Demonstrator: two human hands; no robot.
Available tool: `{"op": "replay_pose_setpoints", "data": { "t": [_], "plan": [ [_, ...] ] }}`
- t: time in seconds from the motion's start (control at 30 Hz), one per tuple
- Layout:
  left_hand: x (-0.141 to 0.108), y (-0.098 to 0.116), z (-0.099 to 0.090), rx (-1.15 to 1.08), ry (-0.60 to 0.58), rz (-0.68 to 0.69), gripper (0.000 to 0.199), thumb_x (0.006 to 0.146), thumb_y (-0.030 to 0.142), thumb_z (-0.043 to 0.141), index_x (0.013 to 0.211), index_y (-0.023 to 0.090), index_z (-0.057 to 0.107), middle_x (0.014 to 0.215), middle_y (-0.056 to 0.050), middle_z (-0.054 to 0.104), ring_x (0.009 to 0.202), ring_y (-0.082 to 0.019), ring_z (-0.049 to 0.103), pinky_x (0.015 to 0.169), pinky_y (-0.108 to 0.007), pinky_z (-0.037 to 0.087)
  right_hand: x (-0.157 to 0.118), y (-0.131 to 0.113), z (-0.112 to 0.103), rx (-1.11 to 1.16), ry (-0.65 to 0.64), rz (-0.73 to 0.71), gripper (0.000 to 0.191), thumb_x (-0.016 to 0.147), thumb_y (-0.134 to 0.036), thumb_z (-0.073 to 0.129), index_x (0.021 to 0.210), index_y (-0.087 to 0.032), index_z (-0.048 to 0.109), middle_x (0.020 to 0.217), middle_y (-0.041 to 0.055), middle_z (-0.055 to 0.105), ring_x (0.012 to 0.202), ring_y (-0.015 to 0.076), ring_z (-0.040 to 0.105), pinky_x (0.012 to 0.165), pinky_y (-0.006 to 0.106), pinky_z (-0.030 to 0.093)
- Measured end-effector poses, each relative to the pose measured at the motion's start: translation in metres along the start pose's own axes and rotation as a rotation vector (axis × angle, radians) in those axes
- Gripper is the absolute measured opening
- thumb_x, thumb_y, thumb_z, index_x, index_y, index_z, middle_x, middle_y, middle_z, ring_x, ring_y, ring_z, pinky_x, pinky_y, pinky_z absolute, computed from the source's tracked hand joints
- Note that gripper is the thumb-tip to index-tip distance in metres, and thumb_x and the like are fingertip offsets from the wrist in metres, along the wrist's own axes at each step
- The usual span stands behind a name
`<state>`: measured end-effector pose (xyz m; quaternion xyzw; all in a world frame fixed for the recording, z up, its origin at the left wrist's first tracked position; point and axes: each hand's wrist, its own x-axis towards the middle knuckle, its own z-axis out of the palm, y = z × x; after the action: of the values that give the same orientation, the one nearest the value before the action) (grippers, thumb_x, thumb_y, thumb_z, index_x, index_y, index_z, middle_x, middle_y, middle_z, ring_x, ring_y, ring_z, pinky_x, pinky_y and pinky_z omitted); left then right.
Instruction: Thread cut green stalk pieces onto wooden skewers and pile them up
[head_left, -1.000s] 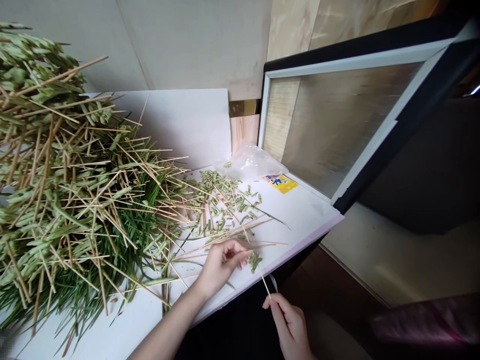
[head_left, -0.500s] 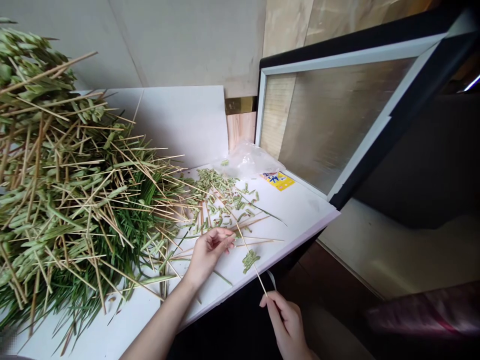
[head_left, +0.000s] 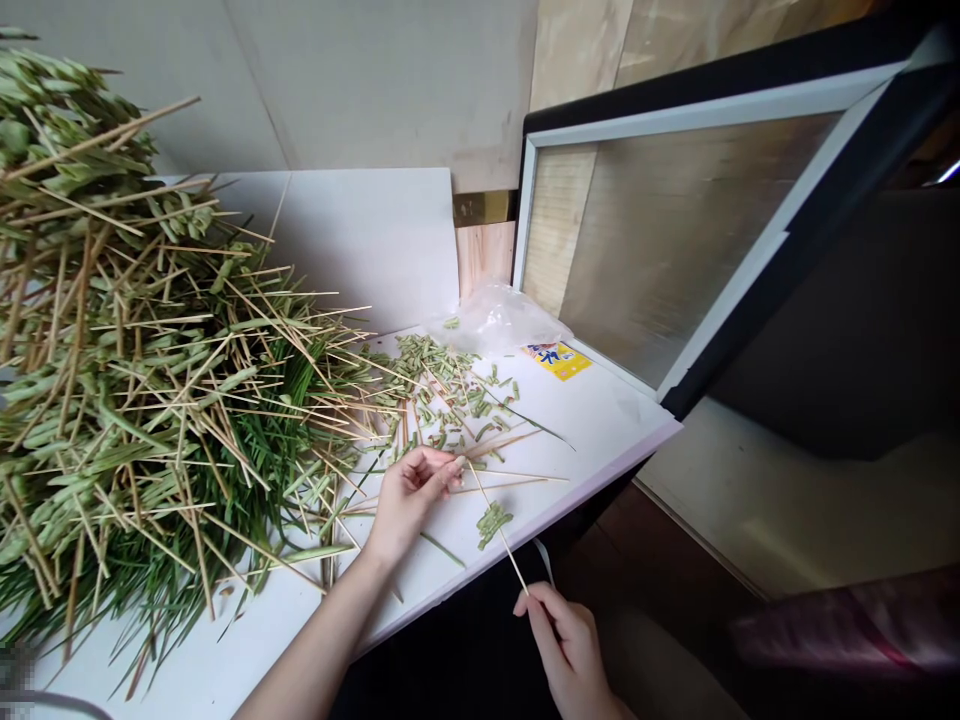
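My right hand (head_left: 566, 635) grips the lower end of a thin wooden skewer (head_left: 513, 559) at the front edge of the table. Midway along that skewer sits a small row of threaded green bean pieces (head_left: 494, 525). My left hand (head_left: 420, 490) is closed in a pinch at the skewer's upper tip, on a small green bean piece that its fingers mostly cover. Just behind that hand, loose cut green bean pieces (head_left: 427, 362) lie scattered on the white table (head_left: 600, 410), with a few bare skewers among them.
A tall heap of loaded bean skewers and long green leaves (head_left: 172, 400) fills the left side. Toward the back lie a clear plastic bag (head_left: 499, 318) and a yellow packet (head_left: 564, 364). A framed panel (head_left: 675, 240) stands along the right.
The tip of the skewer and my left fingertips have come together, where a gap stood between them before. Both hands have shifted slightly left in the view.
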<state>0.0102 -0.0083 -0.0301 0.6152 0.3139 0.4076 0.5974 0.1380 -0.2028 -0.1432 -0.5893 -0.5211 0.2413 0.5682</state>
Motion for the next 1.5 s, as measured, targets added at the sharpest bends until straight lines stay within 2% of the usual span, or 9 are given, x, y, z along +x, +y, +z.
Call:
{"op": "replay_pose_setpoints", "data": {
  "t": [0.07, 0.17, 0.3, 0.43, 0.7, 1.13, 1.3, 1.43, 1.5],
  "plan": [
    [0.0, 0.001, 0.0, -0.026, 0.021, 0.022, 0.035, 0.073, 0.044, 0.085, 0.085, 0.015, 0.069, 0.075, -0.004, 0.072, 0.068, -0.015, 0.065, 0.06, -0.023, 0.052, -0.001, 0.001, 0.0, 0.008, -0.02, 0.028, 0.03, 0.104, -0.03, 0.04, 0.083, -0.022, 0.059, 0.06, -0.0077, 0.033, 0.048, 0.0102, 0.03, 0.048, 0.027, 0.024],
    [0.002, 0.001, -0.002, -0.055, 0.063, 0.05, 0.035, 0.073, 0.042, 0.086, 0.088, 0.015, 0.068, 0.075, -0.004, 0.073, 0.063, -0.014, 0.064, 0.061, -0.024, 0.053, -0.002, 0.002, -0.001, 0.012, -0.032, 0.044, 0.03, 0.105, -0.031, 0.039, 0.083, -0.022, 0.059, 0.06, -0.0079, 0.032, 0.047, 0.0103, 0.028, 0.048, 0.028, 0.023],
    [0.003, -0.001, -0.006, -0.041, 0.158, 0.068, 0.033, 0.076, 0.042, 0.083, 0.086, 0.014, 0.071, 0.071, -0.004, 0.072, 0.06, -0.012, 0.061, 0.06, -0.023, 0.051, -0.002, 0.001, -0.001, 0.004, -0.028, -0.009, 0.03, 0.104, -0.028, 0.04, 0.081, -0.022, 0.058, 0.061, -0.0069, 0.039, 0.048, 0.0095, 0.034, 0.05, 0.026, 0.027],
    [0.003, -0.002, -0.008, -0.033, 0.217, 0.08, 0.032, 0.075, 0.043, 0.084, 0.08, 0.014, 0.071, 0.067, -0.002, 0.07, 0.057, -0.012, 0.059, 0.057, -0.022, 0.049, -0.003, -0.001, -0.001, -0.026, -0.046, -0.041, 0.028, 0.104, -0.025, 0.041, 0.082, -0.022, 0.058, 0.061, -0.0071, 0.039, 0.048, 0.0093, 0.036, 0.05, 0.026, 0.028],
    [0.004, -0.004, -0.009, 0.051, 0.19, 0.077, 0.031, 0.078, 0.043, 0.081, 0.076, 0.014, 0.071, 0.065, -0.002, 0.068, 0.056, -0.011, 0.057, 0.057, -0.022, 0.047, -0.002, -0.002, 0.0, -0.054, -0.044, -0.06, 0.029, 0.104, -0.025, 0.04, 0.082, -0.022, 0.059, 0.063, -0.0053, 0.049, 0.05, 0.0099, 0.044, 0.053, 0.025, 0.034],
    [0.002, -0.005, -0.008, 0.077, 0.134, 0.063, 0.033, 0.077, 0.045, 0.081, 0.072, 0.015, 0.068, 0.064, -0.001, 0.065, 0.057, -0.011, 0.055, 0.057, -0.023, 0.045, -0.006, -0.003, -0.002, -0.064, -0.054, -0.047, 0.029, 0.103, -0.025, 0.039, 0.082, -0.023, 0.059, 0.058, -0.0075, 0.037, 0.045, 0.01, 0.036, 0.048, 0.026, 0.029],
    [-0.001, -0.006, -0.005, 0.028, 0.109, -0.009, 0.037, 0.074, 0.048, 0.083, 0.072, 0.015, 0.067, 0.06, 0.0, 0.064, 0.055, -0.011, 0.054, 0.056, -0.023, 0.044, -0.009, -0.001, -0.004, -0.073, -0.046, -0.058, 0.028, 0.103, -0.028, 0.041, 0.085, -0.023, 0.062, 0.059, -0.0045, 0.051, 0.044, 0.011, 0.044, 0.047, 0.024, 0.037],
    [-0.002, -0.004, -0.006, -0.008, 0.089, -0.054, 0.04, 0.073, 0.051, 0.083, 0.071, 0.015, 0.067, 0.059, 0.0, 0.063, 0.054, -0.011, 0.054, 0.056, -0.024, 0.044, -0.011, -0.002, -0.002, -0.057, 0.026, -0.061, 0.033, 0.102, -0.037, 0.046, 0.08, -0.022, 0.066, 0.062, 0.0001, 0.064, 0.045, 0.0122, 0.054, 0.048, 0.021, 0.046],
    [-0.004, -0.003, -0.005, -0.009, 0.074, -0.067, 0.042, 0.072, 0.053, 0.083, 0.07, 0.015, 0.067, 0.06, -0.001, 0.063, 0.055, -0.011, 0.054, 0.056, -0.024, 0.044, -0.012, 0.0, -0.001, -0.042, 0.041, -0.052, 0.035, 0.101, -0.041, 0.048, 0.078, -0.023, 0.067, 0.061, 0.0007, 0.066, 0.045, 0.0128, 0.058, 0.049, 0.019, 0.049]
  ]
}}
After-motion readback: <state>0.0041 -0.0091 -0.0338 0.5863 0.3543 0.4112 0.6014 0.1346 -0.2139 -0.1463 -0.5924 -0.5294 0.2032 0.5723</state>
